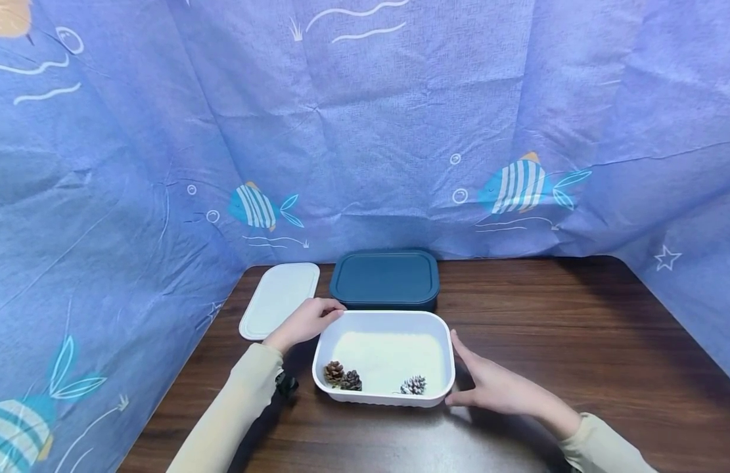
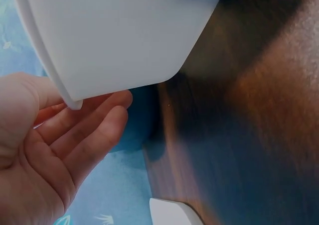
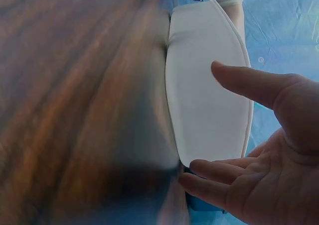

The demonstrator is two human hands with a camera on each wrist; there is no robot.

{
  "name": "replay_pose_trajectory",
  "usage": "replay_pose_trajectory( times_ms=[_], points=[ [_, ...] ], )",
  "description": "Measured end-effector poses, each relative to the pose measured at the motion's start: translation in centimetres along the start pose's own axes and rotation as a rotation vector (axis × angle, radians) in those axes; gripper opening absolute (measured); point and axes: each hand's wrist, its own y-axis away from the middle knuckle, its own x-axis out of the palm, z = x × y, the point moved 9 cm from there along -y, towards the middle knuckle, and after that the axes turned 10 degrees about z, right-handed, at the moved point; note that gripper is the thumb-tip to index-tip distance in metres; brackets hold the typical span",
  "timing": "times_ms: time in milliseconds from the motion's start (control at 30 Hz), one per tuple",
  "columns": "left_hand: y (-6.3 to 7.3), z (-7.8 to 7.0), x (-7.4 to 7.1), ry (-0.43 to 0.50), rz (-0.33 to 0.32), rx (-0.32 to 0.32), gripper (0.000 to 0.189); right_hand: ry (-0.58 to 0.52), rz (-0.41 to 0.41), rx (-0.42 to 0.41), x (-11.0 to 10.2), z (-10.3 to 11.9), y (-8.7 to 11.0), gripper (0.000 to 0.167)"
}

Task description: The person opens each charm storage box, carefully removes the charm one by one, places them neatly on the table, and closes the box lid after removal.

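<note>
A white rectangular box (image 1: 384, 320) lies across the middle of the table with its top uncovered. Inside, along its front side, are a brown pinecone (image 1: 334, 372), a darker pinecone (image 1: 352, 380) and, toward the right, a white-tipped pinecone (image 1: 413, 385). My left hand (image 1: 308, 320) holds the box's back left corner, its fingers bent behind the wall in the left wrist view. At the right end, my right hand (image 1: 499, 387) is spread, thumb by the front corner and fingers by the back one. Whether its fingertips touch the wall is hard to tell.
Behind the box stands a dark blue lidded container (image 1: 384, 279). A flat white lid (image 1: 280, 299) lies at the back left of the brown wooden table (image 1: 577, 328). Blue fabric (image 1: 376, 131) with fish prints hangs around the back and sides.
</note>
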Motion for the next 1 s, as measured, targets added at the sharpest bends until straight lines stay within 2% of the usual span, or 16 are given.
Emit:
replay_pose_trajectory(
  times_ms=[133, 367, 533, 667, 800, 1000],
  points=[
    [0.1, 0.1, -0.7, -0.002, -0.023, 0.017, 0.022, -0.004, 0.008, -0.013, -0.9, -0.3, -0.2, 0.113],
    [0.4, 0.8, -2.3, 0.019, -0.069, 0.003, 0.023, 0.021, -0.062, -0.016, -3.4, -0.9, -0.9, 0.104],
    [0.5, 1.1, -3.3, 0.010, -0.104, 0.001, 0.024, 0.038, -0.079, -0.021, -4.8, -1.3, -1.9, 0.096],
    [0.3, 1.2, -3.9, 0.020, -0.140, -0.001, 0.025, -0.003, -0.092, -0.011, -5.6, -2.0, -2.8, 0.092],
    [0.0, 1.7, -4.3, 0.042, -0.168, -0.020, 0.027, -0.094, -0.105, 0.018, -6.2, -3.0, -3.7, 0.091],
    [-0.5, 2.8, -4.6, 0.078, -0.204, -0.056, 0.035, -0.140, -0.190, 0.033, -6.8, -4.0, -5.4, 0.084]
  ],
)
